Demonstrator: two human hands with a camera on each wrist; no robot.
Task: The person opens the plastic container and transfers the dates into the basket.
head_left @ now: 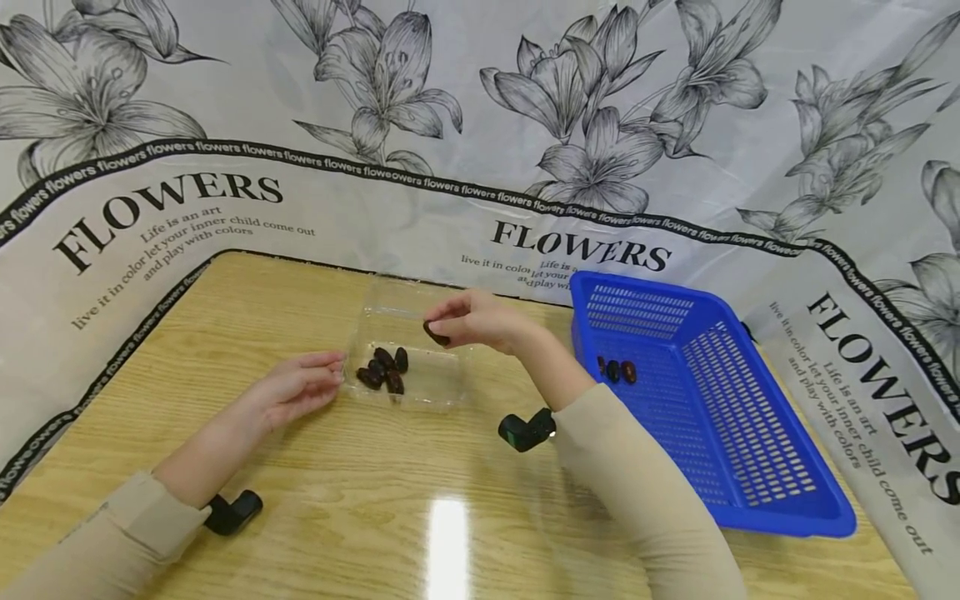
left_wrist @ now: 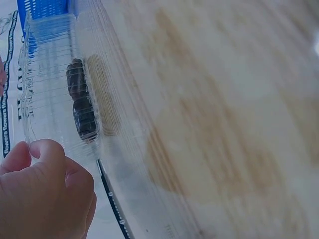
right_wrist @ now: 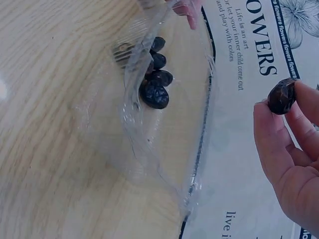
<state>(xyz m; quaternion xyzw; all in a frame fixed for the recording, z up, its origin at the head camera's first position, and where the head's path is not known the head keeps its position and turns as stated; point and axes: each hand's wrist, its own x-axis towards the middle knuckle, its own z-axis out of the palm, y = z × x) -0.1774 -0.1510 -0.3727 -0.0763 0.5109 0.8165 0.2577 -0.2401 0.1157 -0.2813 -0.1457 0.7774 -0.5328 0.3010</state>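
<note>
My right hand (head_left: 483,321) pinches a dark, wrinkled date (right_wrist: 282,96) between thumb and fingertips, raised over the right part of a clear plastic container (head_left: 435,379). At the container's left side, my left hand (head_left: 303,389) holds its edge, thumb and forefinger meeting at the rim in the left wrist view. Several more dates (head_left: 385,360) lie clustered in the container's left half. On the right, a few dates (head_left: 628,372) lie in a blue plastic basket (head_left: 678,454), near its left wall.
A light wood table (head_left: 360,500) carries the container and basket. Behind and around it hangs a white sheet (head_left: 420,208) printed with flowers and lettering. Dark wrist cameras (head_left: 527,430) are worn on both arms. The basket's tall walls stand right of my right forearm.
</note>
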